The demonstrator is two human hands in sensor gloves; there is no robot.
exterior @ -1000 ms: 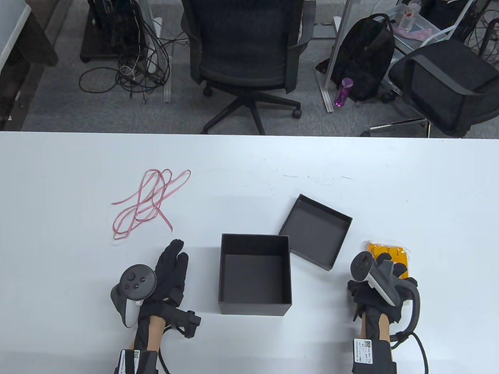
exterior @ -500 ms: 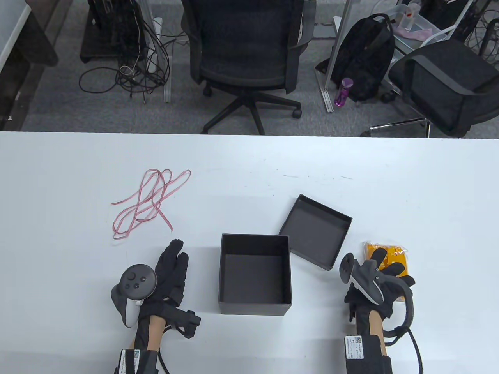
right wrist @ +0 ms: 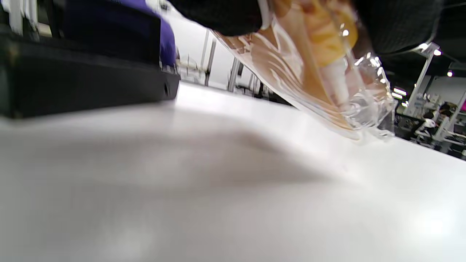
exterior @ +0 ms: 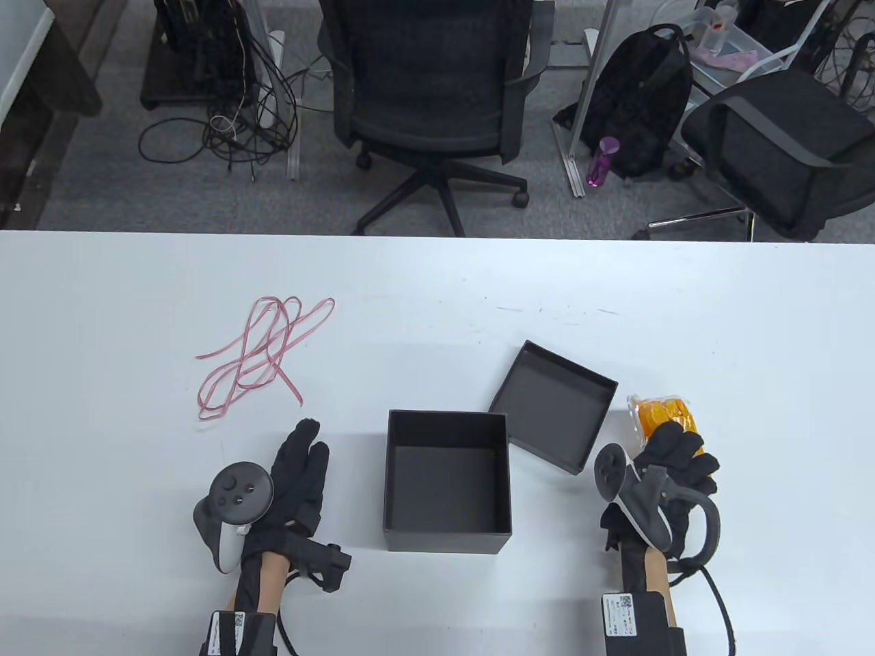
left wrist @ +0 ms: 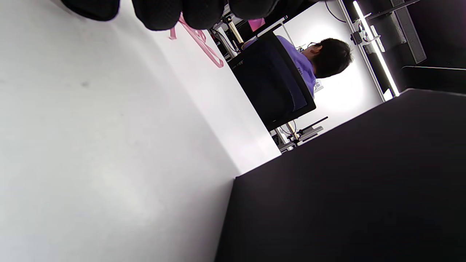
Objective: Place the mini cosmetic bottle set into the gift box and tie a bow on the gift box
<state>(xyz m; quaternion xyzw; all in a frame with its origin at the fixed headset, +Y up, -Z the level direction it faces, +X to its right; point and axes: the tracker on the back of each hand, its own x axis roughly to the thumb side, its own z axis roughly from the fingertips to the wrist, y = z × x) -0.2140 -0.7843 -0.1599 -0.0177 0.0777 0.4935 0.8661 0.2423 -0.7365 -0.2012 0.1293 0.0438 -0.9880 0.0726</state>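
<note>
The black gift box (exterior: 447,480) stands uncovered near the table's front middle; its dark side wall (left wrist: 346,189) fills the left wrist view. Its lid (exterior: 554,406) lies upside down just behind and right of it. My right hand (exterior: 673,454) grips the orange mini cosmetic bottle set (exterior: 662,415) in its clear pouch and holds it lifted off the table, right of the lid; in the right wrist view the pouch (right wrist: 320,69) hangs tilted above the white surface. My left hand (exterior: 301,471) rests flat on the table left of the box, holding nothing. A pink ribbon (exterior: 263,352) lies loose at the back left.
The white table (exterior: 437,287) ends at its far edge, with office chairs (exterior: 431,89), cables and a backpack (exterior: 639,102) on the floor beyond. In the left wrist view a seated person (left wrist: 309,65) shows far off.
My right hand closed round the bottle set, lifted it off the table and carried it a little back and left toward the lid. The left hand stayed still.
</note>
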